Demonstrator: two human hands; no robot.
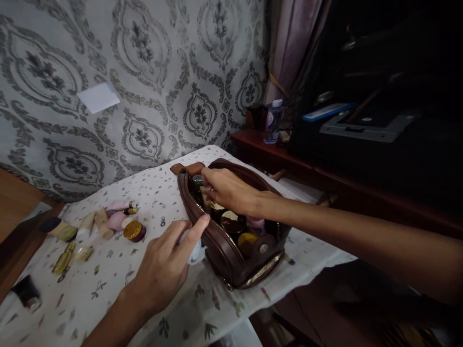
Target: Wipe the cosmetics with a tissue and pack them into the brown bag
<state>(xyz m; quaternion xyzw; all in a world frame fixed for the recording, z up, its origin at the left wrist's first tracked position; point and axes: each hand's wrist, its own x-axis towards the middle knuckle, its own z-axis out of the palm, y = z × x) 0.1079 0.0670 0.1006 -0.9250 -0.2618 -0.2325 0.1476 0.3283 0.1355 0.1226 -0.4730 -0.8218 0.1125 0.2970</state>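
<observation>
A brown leather toiletry bag [220,262] stands unzipped on the table, packed with jars and tubes. My right hand [231,190] reaches into its far end, fingers curled together beside a green-topped container [197,180] and a beige tube [205,196]; what they grip is hidden. Nearer me in the bag lie a shiny dark jar [232,220], a yellow round lid [248,243] and something pink [256,224]. At the bag's left side is my left hand [166,265], its fingers curled around a pale crumpled tissue or cloth [196,253], one fingertip by the zipper edge.
Several cosmetics lie on the patterned tablecloth [144,193] at left, among them a gold-lidded jar [134,230], a pink sponge [116,221] and a yellow bottle [64,259]. A black tube [27,291] lies nearer. A water bottle [273,121] stands on the red-brown desk [253,139].
</observation>
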